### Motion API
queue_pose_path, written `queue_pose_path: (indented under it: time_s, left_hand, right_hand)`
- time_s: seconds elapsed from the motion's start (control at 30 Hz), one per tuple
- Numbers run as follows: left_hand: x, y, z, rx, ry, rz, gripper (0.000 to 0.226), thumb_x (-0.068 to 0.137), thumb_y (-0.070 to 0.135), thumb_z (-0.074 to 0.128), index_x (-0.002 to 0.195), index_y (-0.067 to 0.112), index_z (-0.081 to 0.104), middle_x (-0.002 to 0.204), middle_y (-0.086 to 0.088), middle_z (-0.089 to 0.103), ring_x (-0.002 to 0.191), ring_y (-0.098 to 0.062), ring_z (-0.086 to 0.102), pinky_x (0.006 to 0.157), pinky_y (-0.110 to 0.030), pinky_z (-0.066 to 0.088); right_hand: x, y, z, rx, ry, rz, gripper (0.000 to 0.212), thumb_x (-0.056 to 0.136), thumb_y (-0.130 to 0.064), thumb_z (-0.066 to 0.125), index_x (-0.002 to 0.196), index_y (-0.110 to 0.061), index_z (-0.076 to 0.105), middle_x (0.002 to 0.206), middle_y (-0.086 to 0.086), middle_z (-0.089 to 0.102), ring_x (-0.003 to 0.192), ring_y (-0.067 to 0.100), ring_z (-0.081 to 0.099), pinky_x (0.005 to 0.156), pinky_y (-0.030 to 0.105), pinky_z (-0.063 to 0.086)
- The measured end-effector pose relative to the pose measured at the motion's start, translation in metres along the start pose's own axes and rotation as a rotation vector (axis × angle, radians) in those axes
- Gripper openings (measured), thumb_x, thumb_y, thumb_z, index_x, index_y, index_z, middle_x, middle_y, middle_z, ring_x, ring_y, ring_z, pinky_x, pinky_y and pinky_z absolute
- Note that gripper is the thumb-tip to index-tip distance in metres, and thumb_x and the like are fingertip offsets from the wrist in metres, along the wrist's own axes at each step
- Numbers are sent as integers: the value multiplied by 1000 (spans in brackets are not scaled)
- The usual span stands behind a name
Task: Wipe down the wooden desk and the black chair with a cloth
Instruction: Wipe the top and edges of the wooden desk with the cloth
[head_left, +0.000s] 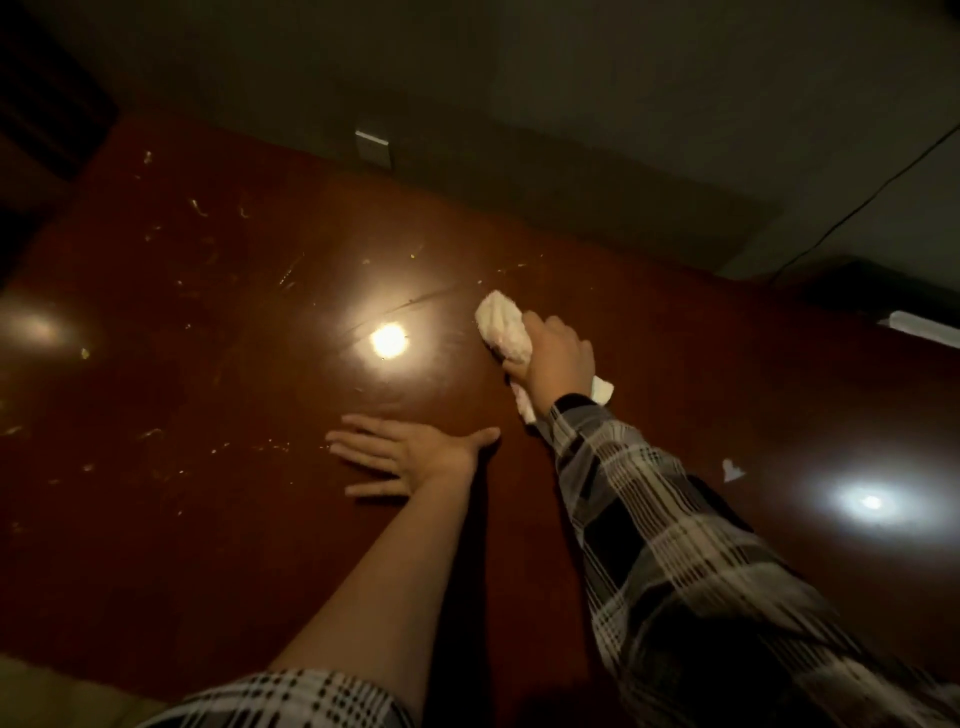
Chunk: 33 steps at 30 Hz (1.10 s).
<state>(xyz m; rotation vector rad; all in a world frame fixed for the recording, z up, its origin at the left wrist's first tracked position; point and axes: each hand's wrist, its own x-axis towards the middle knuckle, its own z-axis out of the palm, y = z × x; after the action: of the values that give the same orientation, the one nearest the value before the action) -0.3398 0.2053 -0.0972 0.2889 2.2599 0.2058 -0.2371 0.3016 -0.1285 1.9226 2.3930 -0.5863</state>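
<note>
The fingers of the right hand curl around a white cloth and press it down on the desk. The cloth is soft and bunched into a lump. Its fat end sticks out past the fingers, and two small ends poke out by the wrist. The fingertips are tucked under the cloth, so they cannot be seen.

The left hand lies flat on the desk, just beside the right hand and nearer the person. Its fingers are straight and spread a little apart, and the thumb points toward the cloth.

The desk is smooth, shiny, dark red-brown wood. Round spots of light shine back from it, one close beside the cloth. Past the left fingers there are many thin pale scratches or smears. A small white scrap lies on the desk out beyond the right sleeve, which is checked. The left sleeve is pushed up, so that forearm is bare.

Behind the desk is a plain dim wall with a small grey plate and a thin black cord. The corners are too dark to make out.
</note>
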Motion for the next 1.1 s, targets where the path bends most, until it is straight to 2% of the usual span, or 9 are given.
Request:
queue_pose_path:
  time_s: [0.13, 0.27, 0.47, 0.6, 0.73, 0.83, 0.9, 1.0, 1.1]
  left_hand:
    - [15, 31, -11, 369, -80, 255, 161, 44, 61, 84, 137, 4, -36, 144, -20, -39, 134, -31, -36, 106, -56, -18]
    - [28, 47, -6, 555, -190, 366, 164, 44, 56, 86, 131, 8, -44, 140, -23, -44, 130, -33, -41, 102, -56, -23]
    - [39, 70, 9, 680, -242, 208, 167, 43, 50, 88, 124, 4, -50, 130, -32, -49, 125, -43, -41, 105, -58, -17]
    - [48, 77, 18, 726, -274, 122, 169, 38, 47, 90, 117, 0, -53, 125, -36, -51, 124, -47, -41, 106, -60, -15]
    - [47, 81, 18, 729, -284, 92, 170, 38, 45, 91, 115, -1, -54, 125, -37, -51, 124, -47, -41, 106, -60, -14]
    - [48, 83, 20, 740, -292, 66, 171, 38, 47, 91, 114, -2, -55, 123, -37, -52, 124, -48, -40, 106, -60, -14]
    - [48, 83, 21, 744, -295, 54, 173, 37, 47, 92, 114, -2, -55, 121, -38, -52, 124, -49, -40, 106, -60, -13]
    - [50, 82, 22, 739, -302, 62, 172, 38, 47, 91, 115, -2, -55, 120, -38, -53, 123, -48, -41, 105, -60, -14]
    - [52, 81, 22, 743, -313, 76, 170, 40, 46, 91, 112, -1, -56, 116, -37, -55, 122, -48, -42, 105, -60, -14]
  right_hand:
    - [-29, 13, 7, -112, -119, -142, 51, 80, -40, 65, 125, -24, 47, 115, 3, 52, 107, 26, 48, 82, 37, 30]
    - [-20, 21, 3, -201, -184, -217, 57, 82, -44, 64, 132, -25, 44, 123, 0, 49, 114, 23, 44, 86, 35, 29]
    - [61, 23, -22, -33, -43, -9, 50, 84, -32, 65, 129, -21, 47, 117, 6, 52, 111, 28, 47, 85, 38, 30]
    - [107, 30, -29, -62, 23, 4, 49, 84, -32, 66, 127, -19, 48, 115, 7, 53, 109, 29, 49, 84, 38, 32]
    - [91, 20, -27, -48, 76, 75, 39, 80, -28, 68, 115, -22, 52, 107, 5, 53, 102, 28, 50, 75, 37, 28]
    - [46, 13, -11, -104, -34, -52, 51, 79, -35, 68, 126, -25, 49, 116, 4, 52, 106, 26, 48, 77, 36, 25]
    - [29, 13, -3, -81, -31, -105, 53, 79, -40, 68, 126, -24, 50, 116, 2, 52, 105, 25, 47, 78, 35, 25]
    - [54, 15, -10, -51, -37, -53, 48, 81, -37, 67, 124, -23, 49, 114, 2, 52, 106, 23, 46, 80, 35, 26]
    - [103, 21, -23, 10, 66, 52, 43, 82, -32, 66, 121, -21, 50, 113, 7, 53, 107, 29, 49, 78, 36, 30]
